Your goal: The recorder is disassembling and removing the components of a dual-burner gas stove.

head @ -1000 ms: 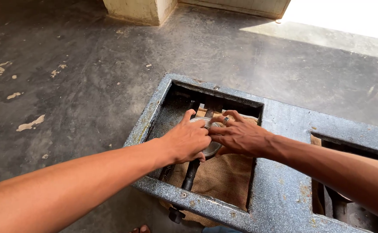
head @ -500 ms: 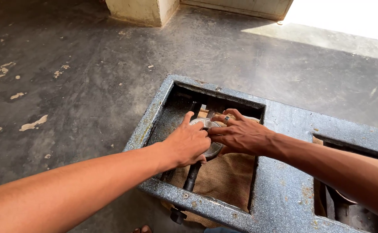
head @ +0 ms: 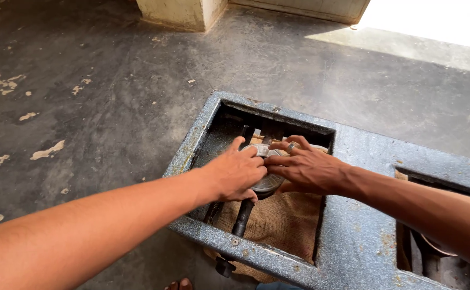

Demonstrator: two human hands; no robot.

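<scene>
left hand and right hand, each grip pressed down on the round metal burner inside the left opening of the speckled stove frame; fingers may pinch against the opening's edge if the burner slips.

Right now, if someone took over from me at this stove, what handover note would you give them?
Left hand: spread over the left side of the round metal burner, fingers pressing on it.
Right hand: on the burner's right side, ring on one finger.
The burner sits in the left opening of the speckled grey stove frame, above a dark pipe and brown burlap cloth.
Done: both hands are on the burner.
Left: whether it is seated or loose cannot be told; the right opening is untouched.
</scene>
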